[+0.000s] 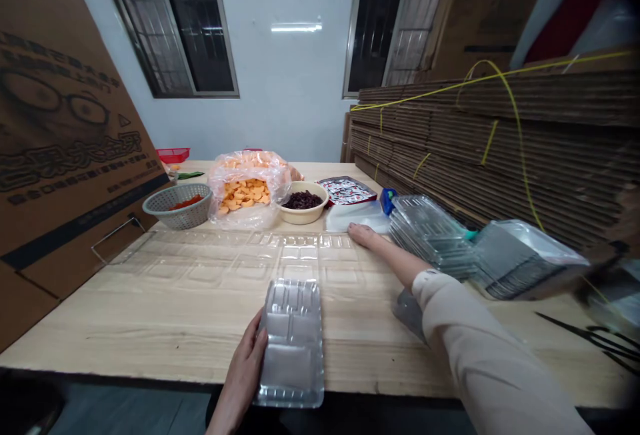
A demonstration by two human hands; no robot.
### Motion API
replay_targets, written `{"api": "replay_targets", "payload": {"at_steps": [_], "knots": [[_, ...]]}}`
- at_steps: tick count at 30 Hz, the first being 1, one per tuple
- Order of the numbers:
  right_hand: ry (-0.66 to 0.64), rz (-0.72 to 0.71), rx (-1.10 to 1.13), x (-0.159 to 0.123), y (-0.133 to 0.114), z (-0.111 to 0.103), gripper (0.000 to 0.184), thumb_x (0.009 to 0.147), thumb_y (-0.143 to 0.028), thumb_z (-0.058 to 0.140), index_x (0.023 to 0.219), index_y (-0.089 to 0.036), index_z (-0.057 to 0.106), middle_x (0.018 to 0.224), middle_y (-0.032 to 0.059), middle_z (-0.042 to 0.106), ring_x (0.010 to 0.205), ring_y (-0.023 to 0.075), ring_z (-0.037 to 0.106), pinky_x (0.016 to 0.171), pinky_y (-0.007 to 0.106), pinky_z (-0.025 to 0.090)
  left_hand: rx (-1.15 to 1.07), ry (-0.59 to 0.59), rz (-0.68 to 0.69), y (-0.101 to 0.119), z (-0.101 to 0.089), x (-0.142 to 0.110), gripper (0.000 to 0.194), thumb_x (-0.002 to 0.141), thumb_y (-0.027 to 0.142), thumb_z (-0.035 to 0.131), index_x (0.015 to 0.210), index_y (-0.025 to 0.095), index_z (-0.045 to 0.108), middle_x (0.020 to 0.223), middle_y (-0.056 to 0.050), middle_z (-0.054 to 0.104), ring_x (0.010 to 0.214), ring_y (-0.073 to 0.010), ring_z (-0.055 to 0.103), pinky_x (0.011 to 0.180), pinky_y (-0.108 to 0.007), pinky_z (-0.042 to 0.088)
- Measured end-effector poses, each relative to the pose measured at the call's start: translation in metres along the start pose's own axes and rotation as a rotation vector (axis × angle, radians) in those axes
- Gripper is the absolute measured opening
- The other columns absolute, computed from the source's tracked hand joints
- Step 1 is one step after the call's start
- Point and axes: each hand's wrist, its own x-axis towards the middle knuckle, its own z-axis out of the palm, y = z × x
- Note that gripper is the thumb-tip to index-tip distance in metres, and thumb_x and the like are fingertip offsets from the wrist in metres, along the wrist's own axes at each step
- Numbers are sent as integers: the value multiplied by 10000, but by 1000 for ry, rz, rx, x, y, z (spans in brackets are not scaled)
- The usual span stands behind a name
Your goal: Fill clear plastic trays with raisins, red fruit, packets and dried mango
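My left hand point(245, 361) is closed around the left side of a stack of clear plastic compartment trays point(291, 341), held at the table's front edge. My right hand point(364, 235) reaches far forward, its fingers together at the far right corner of a clear compartment tray point(343, 273) lying flat. That tray is the rightmost of several laid side by side across the table. Just beyond my right fingers lie clear plastic bags point(357, 216). The exact grip of the right fingertips is too small to make out well.
Behind the trays stand a grey basket point(175, 211) with orange-red pieces, a bag of orange chips point(245, 195), a cream bowl point(300, 211) of dark beans, and a patterned tin point(347, 189). Stacked trays point(430, 231), scissors point(597, 338) and flattened cartons point(475, 128) are right; a large carton point(65, 155) is left.
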Motion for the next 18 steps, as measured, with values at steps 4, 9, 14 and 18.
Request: {"api": "replay_targets", "payload": {"at_steps": [4, 9, 14, 18], "knots": [[3, 12, -28, 19, -1, 6, 349, 941, -338, 619, 1223, -135, 578, 1221, 113, 597, 1040, 234, 621, 876, 429, 545, -45, 14, -14, -5, 0, 3, 707, 787, 601, 554, 1352, 176, 527, 1485, -115, 474, 1429, -293, 343, 1190, -460, 255], [25, 43, -14, 33, -4, -3, 372, 933, -342, 632, 1222, -116, 577, 1216, 128, 595, 1031, 235, 624, 870, 419, 546, -68, 27, -17, -9, 1, 4, 697, 801, 587, 560, 1364, 178, 520, 1482, -117, 477, 1420, -294, 360, 1193, -471, 245], [46, 39, 18, 27, -5, -13, 339, 947, -345, 610, 1229, -160, 575, 1227, 98, 594, 1036, 229, 621, 868, 428, 548, -73, 26, 7, -5, 3, 0, 661, 832, 560, 537, 1368, 174, 517, 1482, -116, 478, 1413, -281, 376, 1192, -469, 248], [52, 7, 49, 7, -5, -21, 359, 938, -344, 623, 1225, -132, 576, 1220, 116, 595, 1031, 233, 623, 869, 425, 547, -68, 38, 18, -3, 4, 1, 640, 828, 538, 549, 1352, 173, 526, 1455, -129, 509, 1392, -294, 408, 1173, -475, 280]]}}
